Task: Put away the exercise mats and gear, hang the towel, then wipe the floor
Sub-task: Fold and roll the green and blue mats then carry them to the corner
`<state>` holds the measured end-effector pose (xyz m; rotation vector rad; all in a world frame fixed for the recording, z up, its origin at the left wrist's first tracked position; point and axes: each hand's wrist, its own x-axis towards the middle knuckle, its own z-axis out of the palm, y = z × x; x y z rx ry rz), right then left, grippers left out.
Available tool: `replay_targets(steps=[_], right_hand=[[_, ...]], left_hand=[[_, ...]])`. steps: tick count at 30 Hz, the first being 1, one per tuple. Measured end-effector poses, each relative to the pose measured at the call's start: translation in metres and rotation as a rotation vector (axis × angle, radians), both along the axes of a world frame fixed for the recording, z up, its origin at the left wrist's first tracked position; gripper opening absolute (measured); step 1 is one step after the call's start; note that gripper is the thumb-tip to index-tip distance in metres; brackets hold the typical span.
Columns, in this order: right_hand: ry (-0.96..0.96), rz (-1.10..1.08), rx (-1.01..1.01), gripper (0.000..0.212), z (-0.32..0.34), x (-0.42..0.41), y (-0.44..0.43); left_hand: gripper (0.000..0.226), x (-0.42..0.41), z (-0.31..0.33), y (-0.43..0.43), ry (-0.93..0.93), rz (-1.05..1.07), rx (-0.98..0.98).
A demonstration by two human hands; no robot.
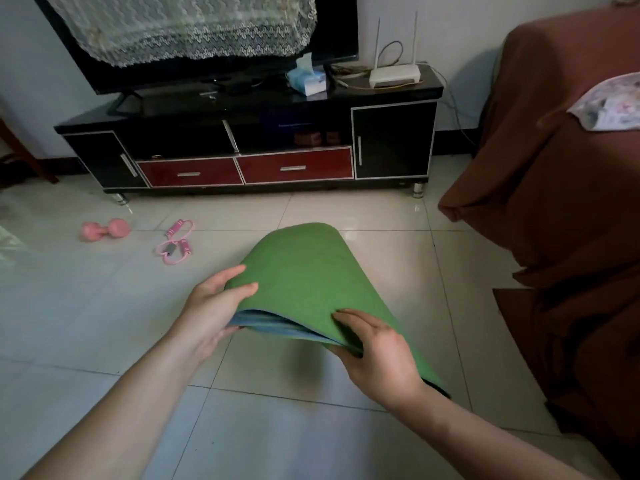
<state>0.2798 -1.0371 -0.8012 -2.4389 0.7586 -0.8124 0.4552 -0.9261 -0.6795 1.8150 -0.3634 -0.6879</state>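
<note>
A green exercise mat [304, 271] with a blue underside is curled into a loose roll above the tiled floor [104, 323], its open end facing me. My left hand [211, 306] grips the roll's left edge, thumb on top. My right hand [377, 355] holds the right edge, fingers over the green surface. A pink dumbbell [105, 229] lies on the floor at the far left. Beside it lies a pink figure-eight resistance band [175, 242] with foam handles.
A black TV stand [393, 140] with two red drawers lines the far wall, carrying a lace-draped TV [207, 39], a tissue pack [308, 77] and a white router [394, 76]. A sofa under a brown cover [554, 202] fills the right side.
</note>
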Motion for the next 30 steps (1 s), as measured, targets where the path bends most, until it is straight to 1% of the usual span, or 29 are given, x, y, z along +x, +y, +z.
replay_targets(steps=[1,2,3,4,5,7,8,10,12,14,17,20,23,26,28,30], right_hand=[[0.004,0.011,-0.013,0.046,0.001,0.002,-0.002],[0.012,0.026,-0.034,0.045,0.001,0.003,-0.004],[0.017,0.038,-0.064,0.045,0.001,0.005,-0.004],[0.020,0.045,-0.092,0.047,0.002,0.007,-0.004],[0.017,0.050,-0.109,0.047,0.005,0.009,-0.005],[-0.011,0.055,-0.110,0.043,0.010,0.015,-0.008],[-0.027,0.056,-0.094,0.039,0.014,0.017,-0.010],[-0.027,0.065,-0.060,0.036,0.024,0.018,-0.014],[0.002,0.092,-0.061,0.036,0.032,0.017,-0.017],[0.047,0.133,-0.067,0.035,0.044,0.014,-0.020],[0.051,0.160,-0.111,0.034,0.078,0.011,-0.030],[0.063,0.167,-0.202,0.041,0.119,0.006,-0.038],[0.107,0.157,-0.282,0.048,0.140,-0.003,-0.042],[0.129,0.103,-0.390,0.050,0.136,-0.008,-0.047],[0.107,0.073,-0.392,0.046,0.131,-0.005,-0.052],[0.069,0.043,-0.390,0.038,0.130,-0.001,-0.054]], left_hand=[[0.046,0.004,0.001,0.005,-0.240,-0.041,0.179],[0.049,0.006,0.001,0.009,-0.537,-0.084,0.356],[0.051,0.006,0.002,0.012,-0.812,-0.132,0.438],[0.051,0.001,0.006,0.014,-0.988,-0.217,0.448],[0.053,-0.007,0.010,0.012,-1.065,-0.344,0.455],[0.069,-0.021,0.012,0.007,-1.163,-0.586,0.532],[0.073,-0.023,0.008,0.005,-1.266,-0.663,0.586],[0.067,-0.021,-0.001,0.003,-1.457,-0.716,0.620],[0.058,-0.016,-0.003,0.001,-1.525,-0.682,0.557],[0.050,-0.013,0.000,0.001,-1.513,-0.632,0.483],[0.042,-0.012,0.017,0.005,-1.497,-0.571,0.417],[0.038,-0.006,0.045,0.006,-1.487,-0.450,0.385],[0.035,0.002,0.061,0.011,-1.463,-0.362,0.376],[0.034,0.011,0.063,0.013,-1.470,-0.353,0.384],[0.031,0.017,0.063,0.010,-1.495,-0.381,0.372],[0.028,0.022,0.065,0.006,-1.547,-0.421,0.353]])
